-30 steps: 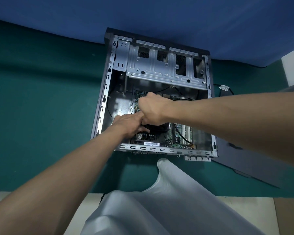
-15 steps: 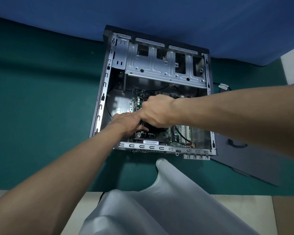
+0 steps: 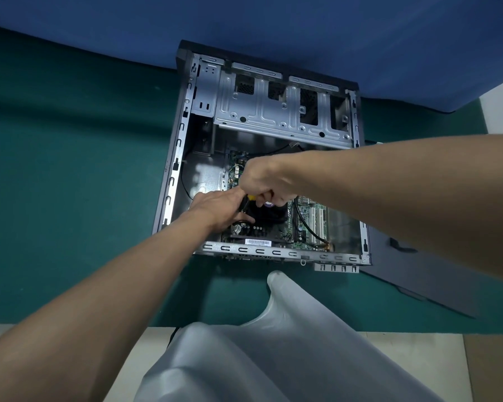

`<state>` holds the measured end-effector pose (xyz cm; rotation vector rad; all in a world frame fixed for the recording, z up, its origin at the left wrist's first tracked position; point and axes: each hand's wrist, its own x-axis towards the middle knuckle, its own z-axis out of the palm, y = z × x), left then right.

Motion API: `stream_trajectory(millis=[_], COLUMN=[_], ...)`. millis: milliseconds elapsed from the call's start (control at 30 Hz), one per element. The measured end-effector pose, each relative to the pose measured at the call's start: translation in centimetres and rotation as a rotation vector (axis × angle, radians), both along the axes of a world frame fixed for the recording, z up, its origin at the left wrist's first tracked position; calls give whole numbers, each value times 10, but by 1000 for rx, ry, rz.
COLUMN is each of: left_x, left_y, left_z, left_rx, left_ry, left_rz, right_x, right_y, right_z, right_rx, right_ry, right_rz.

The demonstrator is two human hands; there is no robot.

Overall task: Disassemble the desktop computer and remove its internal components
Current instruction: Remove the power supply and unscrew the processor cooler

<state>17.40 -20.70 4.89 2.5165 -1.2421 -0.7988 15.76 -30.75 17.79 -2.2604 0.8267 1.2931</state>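
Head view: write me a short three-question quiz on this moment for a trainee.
1. True or false: the drive cage is out of the computer case.
2. Where does the dark side panel lie? A: on the green mat, right of the case. B: across the motherboard. C: leaning on the blue backdrop.
3. Fill in: the right hand grips a tool whose handle shows a ____ patch.

Key: 1 false; 2 A; 3 yellow.

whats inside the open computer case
A green motherboard with white slots, a black cable, and a metal drive cage. The left hand and right hand cover the board's middle; a black cooler partly shows.
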Motion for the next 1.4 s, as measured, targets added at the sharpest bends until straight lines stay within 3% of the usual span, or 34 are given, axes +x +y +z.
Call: stream_trajectory(millis=[100,200,267,333,433,533,567,633,800,900,967,1200,1267,1400], left_x=[-1,-1,-1,-1,0,1,1,0,1,0,0,3,4,1], left_y=[0,-2,-3,-2,-1,-1,-1,0,-1,-2,-2,-3,-3,0], left_z=[0,-2,-2,-2,-1,-4,-4,-4,-6,-6,-4,-3,0,2], left_rx=[0,27,28,11,12,-3,-21,-31,9,8,-4,-10,-23,-25], left_ry=[-26,10,12,7,5,25,43,40,15,21,17,54,96,84], left_rz=[17,35,37,25,19,9,10,8,30,43,44,51,37,38], right_x=[-9,-15,-14,-10,-6,-3,-2,-2,-11,-12,-9,-1,5,8], right_y=[7,2,-2,-4,-5,-6,-6,-9,-1,-2,-6,-13,-13,-13], right_z=[14,18,16,15,10,4,5,6,17,16,14,11,12,17], right_rx=[-185,-232,-222,-148,-64,38,63,64,-205,-219,-171,-1,8,-92], right_ry=[-169,-335,-380,-403,-387,-162,-79,-42,-250,-332,-369,-306,-227,-230], right_rz=[603,1035,1138,971,470,-109,-197,-76,841,1150,1059,84,66,441])
